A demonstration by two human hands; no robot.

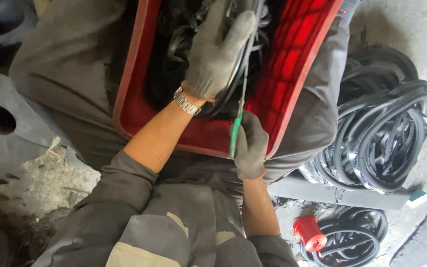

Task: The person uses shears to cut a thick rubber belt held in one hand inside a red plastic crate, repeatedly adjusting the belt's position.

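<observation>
Clenched in the gloved right hand (251,144) is a green-handled tool (236,132), its blade raised toward a black rubber ring (237,74). That ring is grasped by the gloved left hand (216,52) over a red crate (292,54). Farther right, rubber rings (384,133) are piled.

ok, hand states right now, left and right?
Left hand: gloved, gripping a black rubber ring.
Right hand: gloved, closed on a green-handled tool.

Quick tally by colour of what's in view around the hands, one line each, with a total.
Red: 2, tray and spool
Green: 1, tool handle in right hand
Grey: 2, gloves on left hand and right hand
Black: 2, piles of rubber rings
Total: 7
</observation>
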